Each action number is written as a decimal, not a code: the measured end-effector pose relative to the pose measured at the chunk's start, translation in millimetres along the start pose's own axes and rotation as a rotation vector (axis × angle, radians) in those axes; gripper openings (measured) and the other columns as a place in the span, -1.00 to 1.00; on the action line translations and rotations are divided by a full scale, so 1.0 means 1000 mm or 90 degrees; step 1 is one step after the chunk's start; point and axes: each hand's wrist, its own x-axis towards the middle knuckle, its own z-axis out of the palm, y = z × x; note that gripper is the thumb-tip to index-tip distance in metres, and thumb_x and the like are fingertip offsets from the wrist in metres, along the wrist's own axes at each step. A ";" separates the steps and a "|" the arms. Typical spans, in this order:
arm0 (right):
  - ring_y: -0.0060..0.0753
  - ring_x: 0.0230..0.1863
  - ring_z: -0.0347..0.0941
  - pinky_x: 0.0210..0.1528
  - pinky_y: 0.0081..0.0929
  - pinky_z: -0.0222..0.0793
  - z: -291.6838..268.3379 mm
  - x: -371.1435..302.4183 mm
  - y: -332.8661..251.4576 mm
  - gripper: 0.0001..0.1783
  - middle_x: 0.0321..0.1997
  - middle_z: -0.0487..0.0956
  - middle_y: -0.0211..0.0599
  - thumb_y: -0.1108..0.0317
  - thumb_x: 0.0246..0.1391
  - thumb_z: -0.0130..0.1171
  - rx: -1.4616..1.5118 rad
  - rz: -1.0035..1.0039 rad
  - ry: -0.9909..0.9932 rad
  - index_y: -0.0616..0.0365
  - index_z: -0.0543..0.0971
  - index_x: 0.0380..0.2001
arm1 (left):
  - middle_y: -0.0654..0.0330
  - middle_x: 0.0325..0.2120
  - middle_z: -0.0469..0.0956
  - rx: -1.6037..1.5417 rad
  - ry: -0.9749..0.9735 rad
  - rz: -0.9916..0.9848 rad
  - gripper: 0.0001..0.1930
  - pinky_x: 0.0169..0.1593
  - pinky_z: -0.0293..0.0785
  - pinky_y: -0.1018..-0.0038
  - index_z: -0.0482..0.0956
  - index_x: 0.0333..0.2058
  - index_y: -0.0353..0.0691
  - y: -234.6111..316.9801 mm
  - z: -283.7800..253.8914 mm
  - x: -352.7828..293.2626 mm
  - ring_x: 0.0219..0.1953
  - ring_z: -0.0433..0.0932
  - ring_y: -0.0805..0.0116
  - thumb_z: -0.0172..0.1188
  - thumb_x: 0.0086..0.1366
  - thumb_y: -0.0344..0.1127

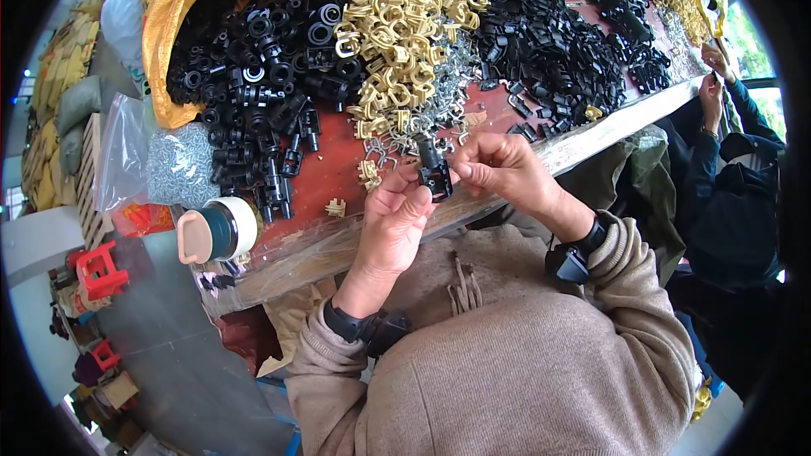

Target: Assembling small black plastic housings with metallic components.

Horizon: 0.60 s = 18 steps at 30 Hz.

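Between the thumb and fingers of my left hand is a black plastic fitting, a hollow part with a tube-like upper end, held above the table's near edge. My right hand is closed in a pinch right beside the fitting's right side. Whatever those fingertips hold, if anything, is too small to make out, and I cannot tell if they touch the fitting. Just beyond both hands lie metal wire clips and a heap of cream-coloured plastic clips.
Black fittings are heaped at the left, smaller black parts at the right. A bag of screws and a lidded cup stand near the left corner. Along the wooden table edge, another person works at far right.
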 end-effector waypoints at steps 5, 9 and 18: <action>-0.74 -0.51 0.22 -0.49 -0.73 0.14 -0.004 -0.002 -0.001 -0.87 -0.56 0.38 -0.56 0.35 -0.03 0.09 0.022 -0.011 0.001 0.18 0.44 -0.51 | 0.15 -0.25 0.46 0.009 0.009 -0.022 -0.72 -0.13 0.36 0.56 0.35 -0.15 -0.27 0.001 0.003 0.000 -0.17 0.44 0.35 0.05 0.14 -0.38; -0.61 -0.48 0.24 -0.44 -0.66 0.15 -0.005 -0.002 -0.012 -0.87 -0.55 0.36 -0.49 0.37 -0.07 0.12 -0.201 -0.224 0.021 0.18 0.43 -0.54 | 0.14 -0.26 0.47 -0.075 0.036 -0.124 -0.73 -0.17 0.42 0.56 0.35 -0.14 -0.27 0.008 0.009 -0.002 -0.21 0.47 0.34 0.02 0.17 -0.35; -0.39 -0.49 0.28 -0.46 -0.54 0.20 0.010 -0.005 -0.016 -0.88 -0.52 0.34 -0.34 0.54 -0.24 0.19 -0.441 -0.399 0.026 0.19 0.45 -0.54 | 0.16 -0.28 0.48 -0.033 0.059 -0.174 -0.71 -0.24 0.46 0.60 0.37 -0.13 -0.28 0.007 0.008 -0.006 -0.29 0.51 0.33 0.02 0.17 -0.33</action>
